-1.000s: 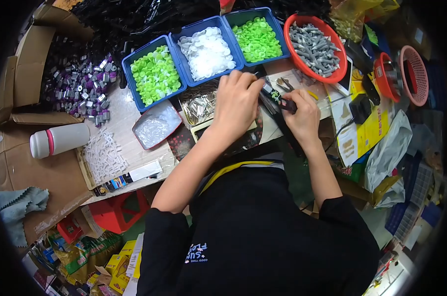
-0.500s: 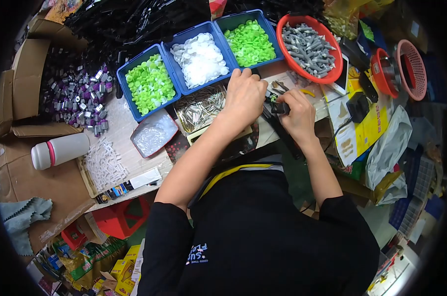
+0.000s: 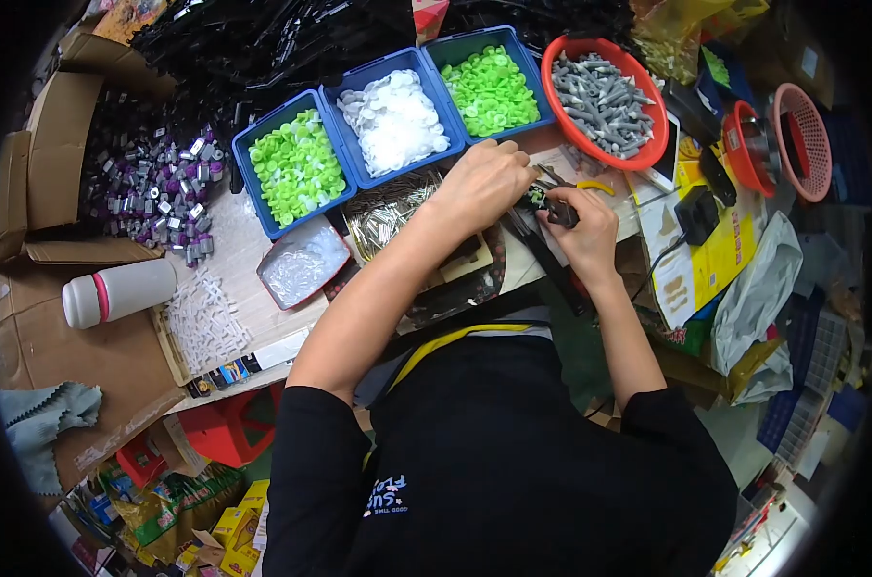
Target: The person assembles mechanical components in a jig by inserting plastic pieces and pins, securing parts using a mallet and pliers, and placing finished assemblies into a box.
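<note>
My right hand [image 3: 590, 233] is closed around a black plastic part [image 3: 563, 213], with a bit of bright green beside it. Just to its left, my left hand [image 3: 484, 188] has its fingers bent together over the same spot; whatever they pinch is hidden. A long black piece [image 3: 543, 252] slants down past the bench edge between my hands. Behind the fingertips lies a metal tool, perhaps pliers, with a yellow curved handle [image 3: 596, 187]. Under my left forearm sits a tray of thin metal pins [image 3: 383, 223], partly covered by the arm.
Blue bins of green caps [image 3: 296, 168], white discs [image 3: 394, 120] and more green caps [image 3: 492, 88] line the back. A red basket [image 3: 659, 135] of grey parts stands right. Purple-grey parts [image 3: 162, 197], white pieces [image 3: 205, 322] and a bottle [image 3: 120, 291] lie left.
My left hand has come slightly down toward the body and its fingers have drawn in. My right hand has lowered a little, the black part tilting with it.
</note>
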The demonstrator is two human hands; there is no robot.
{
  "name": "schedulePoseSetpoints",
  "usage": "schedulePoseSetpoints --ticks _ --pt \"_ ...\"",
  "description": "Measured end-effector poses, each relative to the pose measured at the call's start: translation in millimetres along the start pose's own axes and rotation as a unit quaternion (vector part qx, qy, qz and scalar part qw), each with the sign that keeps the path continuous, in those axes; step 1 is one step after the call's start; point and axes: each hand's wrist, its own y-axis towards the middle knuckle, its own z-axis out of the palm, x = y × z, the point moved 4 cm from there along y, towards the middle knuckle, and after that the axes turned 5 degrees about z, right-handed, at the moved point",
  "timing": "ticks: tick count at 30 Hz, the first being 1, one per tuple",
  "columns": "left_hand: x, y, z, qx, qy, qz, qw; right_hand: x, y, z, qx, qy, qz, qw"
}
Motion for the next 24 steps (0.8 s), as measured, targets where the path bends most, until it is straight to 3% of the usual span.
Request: schedulePoseSetpoints --ticks 8,14,19,24 --pt "-10 -10 -14 -0.002 0.060 0.036 0.998 8 7 -7 0.000 0.013 -0.031 0.999" --pt "-19 -28 -54 -0.079 0.040 0.031 0.996 41 25 -33 0.018 0.032 -0.083 0.996" --pt "-14 -69 -69 -0.099 -0.068 -0.088 0.989 70 33 -23 0.068 0.071 -0.194 0.976" --pt "-12 -107 -77 -0.139 -0.115 -0.154 0.972 88 34 3 0.113 0.100 -0.218 0.964"
